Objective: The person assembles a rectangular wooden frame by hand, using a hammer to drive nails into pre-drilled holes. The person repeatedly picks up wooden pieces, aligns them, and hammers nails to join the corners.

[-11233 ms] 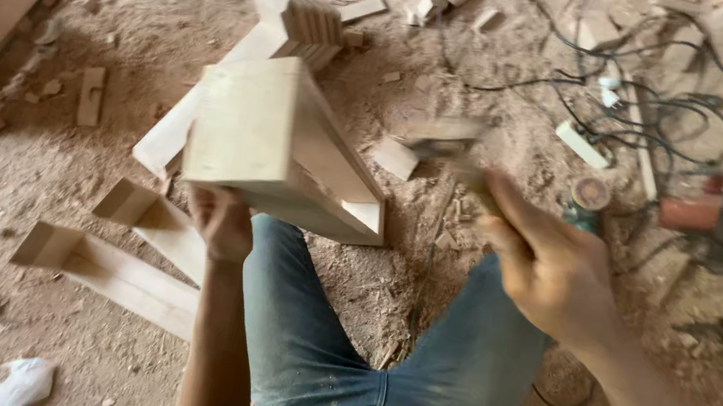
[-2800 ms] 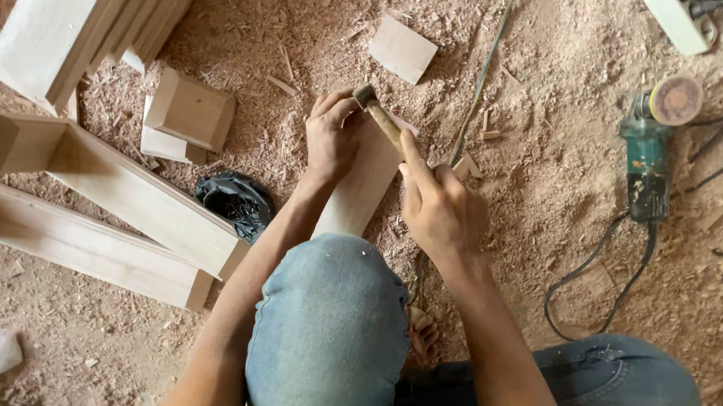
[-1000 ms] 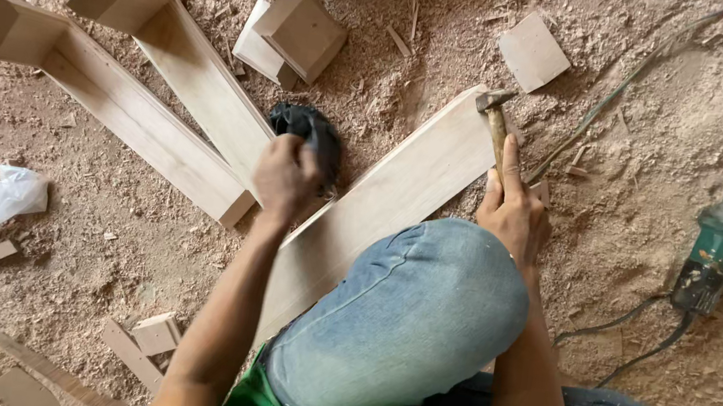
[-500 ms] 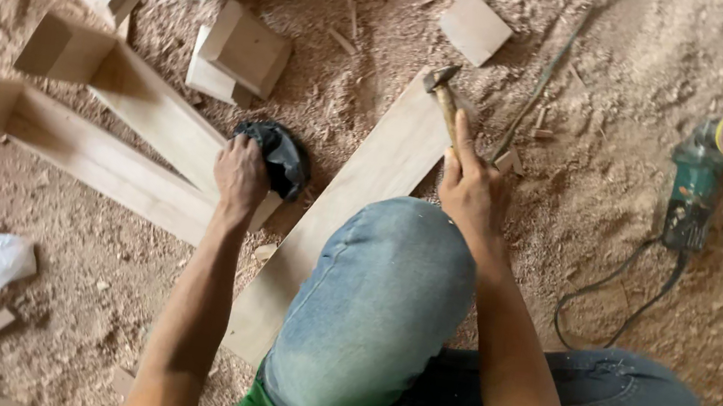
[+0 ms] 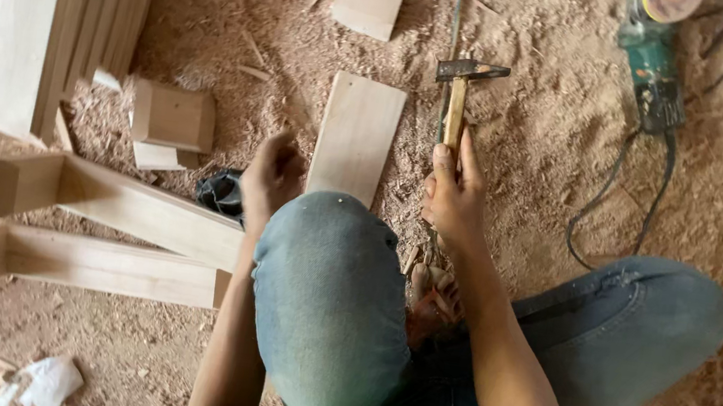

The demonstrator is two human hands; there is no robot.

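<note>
Clutching the hammer [image 5: 463, 91] handle, the right hand [image 5: 453, 197] grip sits just right of the plank [image 5: 356, 137].

- Right hand [image 5: 453, 197], half a second ago laid with the hammer [image 5: 460, 90] on the far end of the plank [image 5: 356, 137], now off the plank to its right, hammer over the sawdust.
- Hammer head now level with the plank's far end, just beside it, not touching.
- Left hand [image 5: 270, 177] lifted off the dark bag [image 5: 221, 192], now curled just left of the plank.
- Plank now pointing straight away from the knee instead of slanting.
</note>
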